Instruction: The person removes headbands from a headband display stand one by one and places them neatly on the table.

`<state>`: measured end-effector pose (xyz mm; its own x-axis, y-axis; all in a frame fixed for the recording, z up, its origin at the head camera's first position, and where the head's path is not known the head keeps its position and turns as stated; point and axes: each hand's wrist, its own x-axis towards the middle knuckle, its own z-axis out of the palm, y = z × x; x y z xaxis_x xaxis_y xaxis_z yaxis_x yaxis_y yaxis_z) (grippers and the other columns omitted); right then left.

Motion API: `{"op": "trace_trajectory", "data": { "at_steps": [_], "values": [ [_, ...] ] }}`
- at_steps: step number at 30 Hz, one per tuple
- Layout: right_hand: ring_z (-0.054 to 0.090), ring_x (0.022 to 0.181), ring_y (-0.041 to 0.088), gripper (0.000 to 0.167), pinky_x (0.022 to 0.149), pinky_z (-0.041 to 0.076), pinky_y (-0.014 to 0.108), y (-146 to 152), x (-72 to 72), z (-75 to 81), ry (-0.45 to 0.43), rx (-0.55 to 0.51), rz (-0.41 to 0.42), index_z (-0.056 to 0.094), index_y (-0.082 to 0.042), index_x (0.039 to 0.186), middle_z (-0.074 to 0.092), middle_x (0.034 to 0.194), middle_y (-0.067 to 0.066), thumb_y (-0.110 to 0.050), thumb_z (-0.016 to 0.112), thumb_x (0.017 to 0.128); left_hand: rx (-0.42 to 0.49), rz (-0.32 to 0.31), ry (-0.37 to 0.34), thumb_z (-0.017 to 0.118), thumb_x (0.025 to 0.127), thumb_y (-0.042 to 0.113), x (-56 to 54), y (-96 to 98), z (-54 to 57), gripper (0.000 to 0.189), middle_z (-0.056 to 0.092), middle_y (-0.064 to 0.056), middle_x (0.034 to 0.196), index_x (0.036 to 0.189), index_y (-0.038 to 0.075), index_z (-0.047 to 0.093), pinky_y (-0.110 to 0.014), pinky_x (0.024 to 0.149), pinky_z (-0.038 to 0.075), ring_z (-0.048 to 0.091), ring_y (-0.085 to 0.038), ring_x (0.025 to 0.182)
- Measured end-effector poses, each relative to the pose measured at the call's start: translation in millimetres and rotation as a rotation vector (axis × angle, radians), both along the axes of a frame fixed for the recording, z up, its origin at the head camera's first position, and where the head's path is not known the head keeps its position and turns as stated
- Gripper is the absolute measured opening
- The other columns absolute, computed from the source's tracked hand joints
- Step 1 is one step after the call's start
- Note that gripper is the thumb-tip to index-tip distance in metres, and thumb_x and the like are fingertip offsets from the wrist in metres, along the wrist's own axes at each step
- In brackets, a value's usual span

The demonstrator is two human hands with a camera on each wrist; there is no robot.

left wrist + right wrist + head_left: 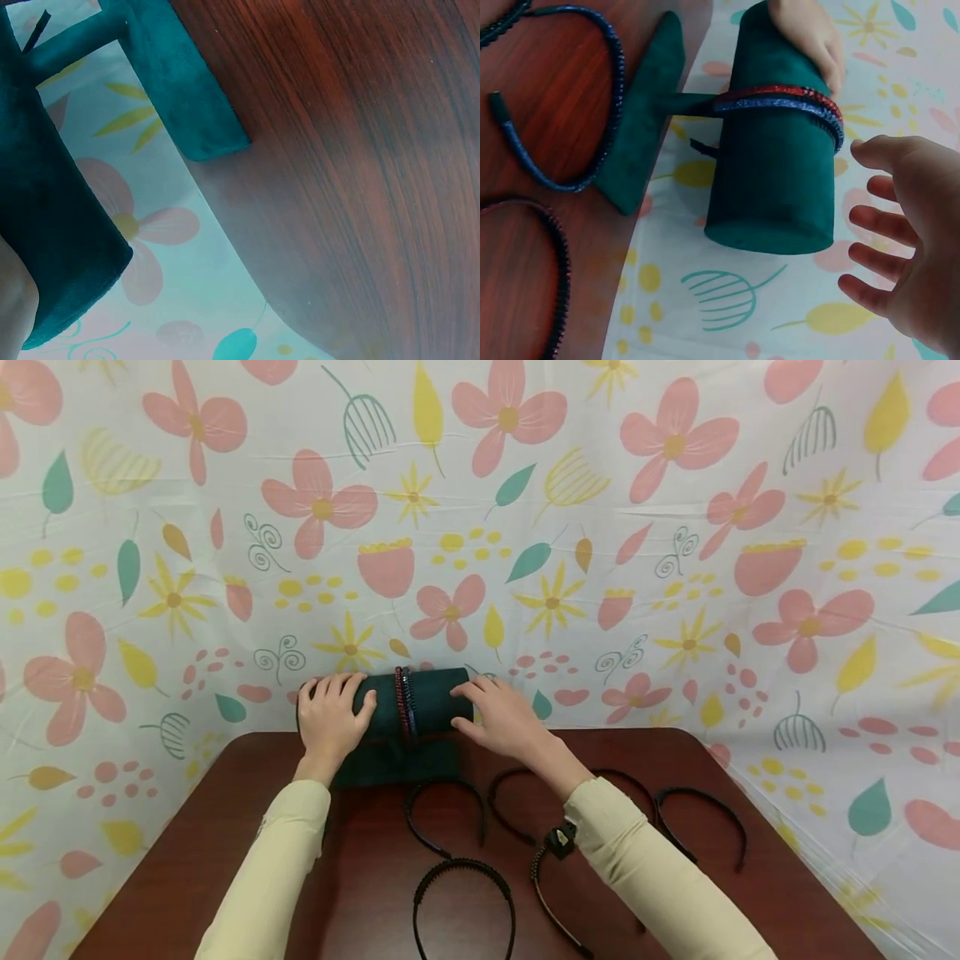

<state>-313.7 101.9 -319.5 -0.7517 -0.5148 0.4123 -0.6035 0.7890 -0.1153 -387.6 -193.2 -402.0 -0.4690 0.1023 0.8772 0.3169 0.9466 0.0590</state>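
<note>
A dark green velvet headband stand (382, 718), a horizontal cylinder on a flat base (634, 135), stands at the table's back edge. Around its middle sit a red headband (780, 91) and a blue headband (787, 104) side by side. My left hand (330, 714) holds the left end of the cylinder, fingers over the top and thumb on the near side. Beside the right end is my right hand (502, 714), its fingers loosely spread. A gap between this hand (922, 247) and the cylinder shows in the right wrist view; it holds nothing.
Several more headbands lie on the brown wooden table (375, 877), among them a toothed black one (461, 862) at the front and a dark one (712, 790) at the right. My right forearm passes over some. A flower-patterned cloth (600, 527) hangs behind the table.
</note>
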Motion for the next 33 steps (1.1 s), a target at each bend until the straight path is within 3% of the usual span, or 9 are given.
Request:
{"op": "trace_trajectory", "data": {
  "at_steps": [14, 26, 33],
  "values": [
    [0.049, 0.124, 0.029, 0.055, 0.105, 0.043, 0.050, -41.7, -26.4, 11.2, -0.023, 0.063, -0.028, 0.054, -0.021, 0.140, 0.055, 0.137, 0.005, -0.045, 0.067, 0.092, -0.001, 0.012, -0.016, 0.040, 0.100, 0.054, 0.6, 1.3, -1.8, 0.052, 0.069, -0.010, 0.119, 0.122, 0.017, 0.069, -0.055, 0.107, 0.038, 0.061, -0.031, 0.111],
    [0.039, 0.138, 0.029, 0.091, 0.110, 0.037, 0.055, -67.4, -45.9, 5.1, -0.077, 0.167, -0.049, 0.031, -0.022, 0.156, 0.039, 0.153, 0.005, -0.051, 0.076, 0.083, -0.013, 0.027, -0.022, 0.043, 0.100, 0.051, -0.1, 0.3, 0.5, 0.048, 0.068, -0.010, 0.120, 0.123, 0.018, 0.069, -0.055, 0.107, 0.038, 0.061, -0.031, 0.112],
    [0.033, 0.144, 0.028, 0.103, 0.116, 0.029, 0.053, -76.3, -52.2, -3.1, -0.076, 0.247, -0.099, 0.021, -0.026, 0.159, 0.030, 0.160, 0.001, -0.054, 0.078, 0.079, -0.014, 0.031, -0.019, 0.044, 0.099, 0.051, -1.4, -0.4, 1.4, 0.048, 0.069, -0.010, 0.120, 0.122, 0.017, 0.069, -0.056, 0.107, 0.038, 0.062, -0.032, 0.112]
  ]
}}
